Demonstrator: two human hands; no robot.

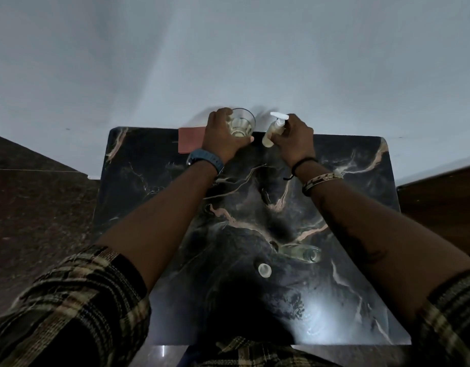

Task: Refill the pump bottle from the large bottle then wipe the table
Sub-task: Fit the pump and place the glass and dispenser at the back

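— Where are the hands right now?

— Both arms are stretched out straight to the far edge of the dark marbled worktop (355, 260), top centre of the frame. The left hand (223, 139) is wrapped round a clear glass (241, 125) with some pale liquid in it, thumb across the near side, fingers curled behind. There's a blue watch (206, 158) on that wrist.

— And the right?

— The right hand (294, 140) grips the pump bottle (274, 132), fingers curled round its body. The bottle leans, its white pump head pointing upper left towards the glass. Whether its base touches the worktop I cannot tell. The wrist carries a black cord and a pale bracelet (322, 180).

— The large bottle?

— Lying on its side, lower right of centre, well apart from both hands: the large bottle (300, 252), clear, uncapped mouth turned right. Just to its lower left sits a small white cap (264, 270), apart from it.

— Anything for wiping?

— A reddish cloth (190, 140) lies flat at the far edge, just left of the left hand, partly hidden by it. Checked sleeves are rolled back at both elbows.
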